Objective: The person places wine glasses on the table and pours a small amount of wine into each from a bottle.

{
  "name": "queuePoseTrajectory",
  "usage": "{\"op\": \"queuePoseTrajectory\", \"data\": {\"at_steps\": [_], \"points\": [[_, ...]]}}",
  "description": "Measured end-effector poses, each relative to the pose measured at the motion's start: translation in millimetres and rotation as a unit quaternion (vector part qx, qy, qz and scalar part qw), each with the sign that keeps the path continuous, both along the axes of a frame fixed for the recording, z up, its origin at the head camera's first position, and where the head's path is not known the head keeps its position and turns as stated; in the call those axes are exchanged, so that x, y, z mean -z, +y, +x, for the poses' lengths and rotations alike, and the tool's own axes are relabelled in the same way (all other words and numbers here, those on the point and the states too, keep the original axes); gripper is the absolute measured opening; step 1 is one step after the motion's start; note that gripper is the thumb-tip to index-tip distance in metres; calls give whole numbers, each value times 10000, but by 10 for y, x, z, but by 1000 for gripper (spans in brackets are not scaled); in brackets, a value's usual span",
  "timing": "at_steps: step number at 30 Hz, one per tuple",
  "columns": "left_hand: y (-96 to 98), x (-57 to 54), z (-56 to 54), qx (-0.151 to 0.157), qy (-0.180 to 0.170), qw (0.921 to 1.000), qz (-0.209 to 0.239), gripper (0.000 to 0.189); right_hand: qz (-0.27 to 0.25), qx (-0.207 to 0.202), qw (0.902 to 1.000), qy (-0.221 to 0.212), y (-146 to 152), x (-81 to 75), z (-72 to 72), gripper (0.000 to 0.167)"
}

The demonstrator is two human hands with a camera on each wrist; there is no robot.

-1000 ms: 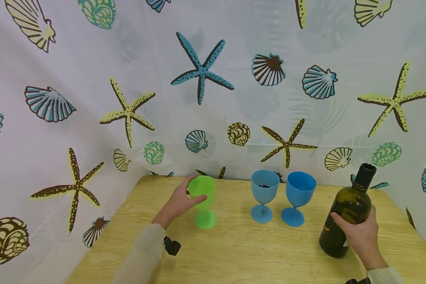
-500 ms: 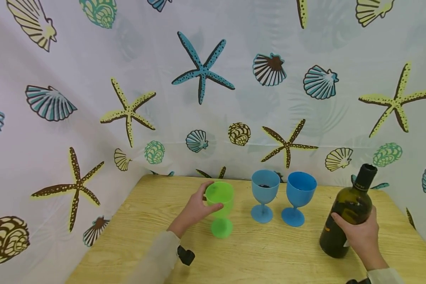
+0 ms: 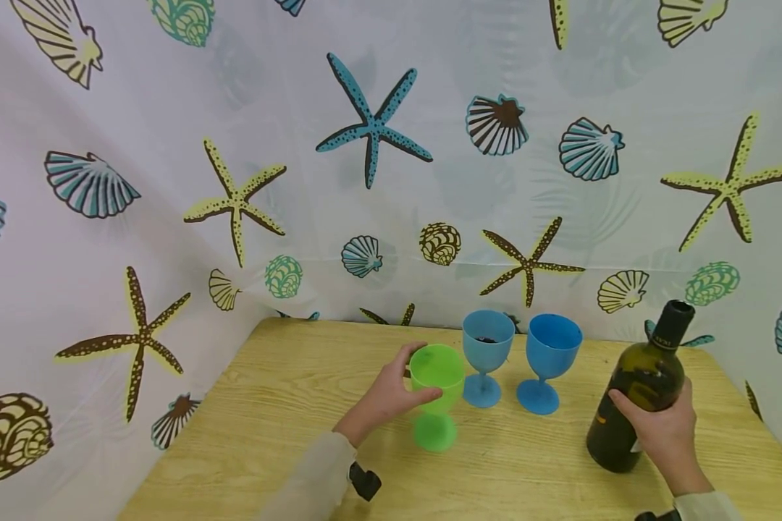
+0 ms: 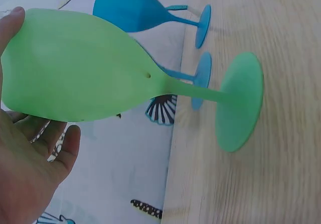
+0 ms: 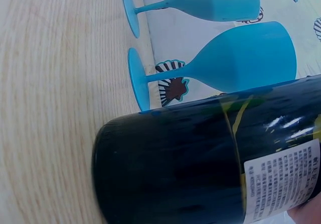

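With thumb and fingers about its bowl, my left hand (image 3: pixel 391 391) holds a green plastic goblet (image 3: pixel 437 383) upright near the middle of the table. In the left wrist view the goblet (image 4: pixel 85 66) fills the front, its round foot close to the wood; whether it touches I cannot tell. My right hand (image 3: pixel 667 430) grips a dark green wine bottle (image 3: pixel 635 398) by its body at the right. The bottle stands nearly upright, leaning slightly right, its mouth uncovered. A white printed label (image 5: pixel 282 181) shows on it in the right wrist view.
A light blue goblet (image 3: pixel 487 347) with something dark inside stands just behind and right of the green one. Beside it is a darker blue goblet (image 3: pixel 552 347), left of the bottle. A curtain with shells and starfish (image 3: pixel 391 217) hangs behind the wooden table (image 3: pixel 267 405).
My left hand has carried the green goblet rightward and nearer to me, from the left part of the table toward the light blue goblet. My right hand and the bottle have stayed in place.
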State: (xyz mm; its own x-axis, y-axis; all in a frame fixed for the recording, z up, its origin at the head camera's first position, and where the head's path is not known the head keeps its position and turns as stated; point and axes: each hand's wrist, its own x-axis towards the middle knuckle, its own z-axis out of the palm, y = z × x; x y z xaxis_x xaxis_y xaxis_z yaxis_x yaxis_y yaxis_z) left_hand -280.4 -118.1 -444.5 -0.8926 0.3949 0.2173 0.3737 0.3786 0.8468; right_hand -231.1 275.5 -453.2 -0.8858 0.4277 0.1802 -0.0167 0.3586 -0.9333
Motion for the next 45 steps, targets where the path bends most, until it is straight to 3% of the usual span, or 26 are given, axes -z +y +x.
{"op": "queuePoseTrajectory", "data": {"at_steps": [7,21,31,45], "points": [[211,0,51,280,15,9996,73,78,48,47,10000,19,0,8,-1,95],[512,-33,118,393,-233,9990,27,76,82,135,9999,45,-22,-7,8,94],[596,-30,116,483,-306,9982,157,76,71,160,9998,10,-42,-34,22,91],[618,-13,130,348,-217,9991,99,74,234,162,9995,138,-46,2,3,88]]}}
